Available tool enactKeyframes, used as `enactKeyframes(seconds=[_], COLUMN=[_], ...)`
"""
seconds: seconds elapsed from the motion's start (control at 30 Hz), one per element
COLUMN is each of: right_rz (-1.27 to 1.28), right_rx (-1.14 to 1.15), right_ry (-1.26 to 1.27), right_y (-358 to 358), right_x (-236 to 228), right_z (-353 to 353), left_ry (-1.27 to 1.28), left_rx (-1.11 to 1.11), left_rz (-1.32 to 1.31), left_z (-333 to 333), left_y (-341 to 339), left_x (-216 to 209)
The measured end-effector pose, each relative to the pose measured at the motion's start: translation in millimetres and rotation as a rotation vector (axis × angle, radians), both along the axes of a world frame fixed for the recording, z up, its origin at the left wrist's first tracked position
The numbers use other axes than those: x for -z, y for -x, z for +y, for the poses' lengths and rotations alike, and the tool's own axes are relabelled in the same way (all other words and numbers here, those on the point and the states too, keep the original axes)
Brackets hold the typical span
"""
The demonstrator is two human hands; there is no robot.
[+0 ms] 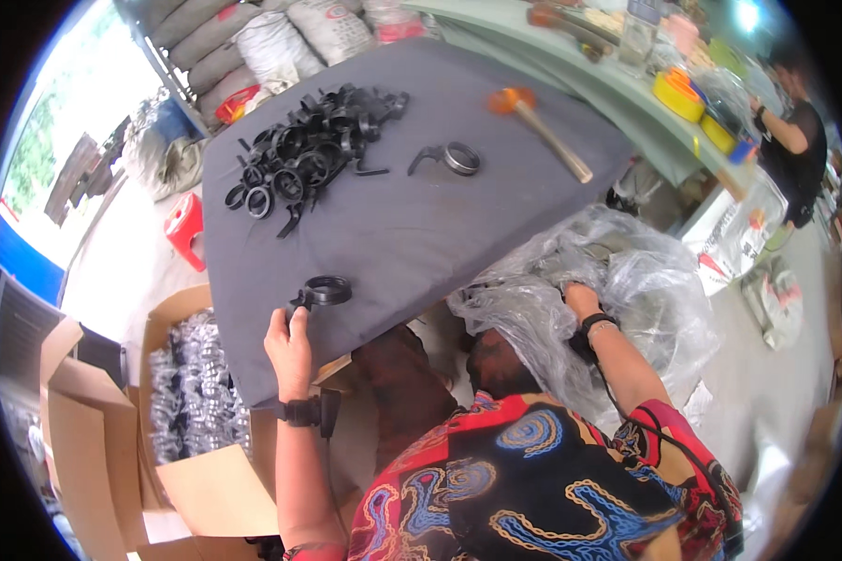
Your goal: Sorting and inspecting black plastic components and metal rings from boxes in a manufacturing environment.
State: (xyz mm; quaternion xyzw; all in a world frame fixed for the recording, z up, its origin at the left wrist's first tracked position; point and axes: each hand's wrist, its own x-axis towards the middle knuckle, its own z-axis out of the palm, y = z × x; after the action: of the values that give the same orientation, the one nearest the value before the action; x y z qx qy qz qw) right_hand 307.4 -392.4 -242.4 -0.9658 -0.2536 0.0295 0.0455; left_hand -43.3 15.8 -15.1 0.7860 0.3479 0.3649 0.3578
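Observation:
At the near left part of the grey-covered table, my left hand [290, 348] pinches the short arm of a black ring-shaped clamp [328, 291]. The ring lies over the cloth, beyond my fingertips. My right hand [582, 299] reaches into a large clear plastic bag [641, 276] to the right of the table; its fingertips are hidden among the folds. A heap of similar black ring clamps [295, 154] covers the far left of the table. One more ring clamp [459, 159] lies apart, right of the heap, with its arm pointing left.
A hammer [557, 140] with an orange head lies at the table's right. An open cardboard box [173, 313] beside my left arm holds rows of plastic-wrapped parts [199, 388]. A red stool [185, 229] stands left. Another person [795, 140] works by a cluttered green-covered bench [533, 56].

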Motion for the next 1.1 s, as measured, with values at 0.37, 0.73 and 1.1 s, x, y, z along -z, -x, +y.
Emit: enactKeyframes(seconds=[0.37,0.73,1.1], right_rz=[-0.055,0.609,-0.056], right_rx=[-0.185,0.015,-0.797], right_ry=[-0.192,-0.789,-0.699], right_y=[19.3,58.5,102.9], right_x=[-108.6,-233.8,-255.0], right_z=[-26.3,40.7,216.9], left_ry=[0.442,0.617,0.672], left_rx=[0.128,0.089,0.111], left_rz=[-0.233,-0.312,-0.414], left_z=[-10.9,-49.1,-55.6], left_y=[20.0,54.9,61.2], left_x=[1.3,19.7,54.0])
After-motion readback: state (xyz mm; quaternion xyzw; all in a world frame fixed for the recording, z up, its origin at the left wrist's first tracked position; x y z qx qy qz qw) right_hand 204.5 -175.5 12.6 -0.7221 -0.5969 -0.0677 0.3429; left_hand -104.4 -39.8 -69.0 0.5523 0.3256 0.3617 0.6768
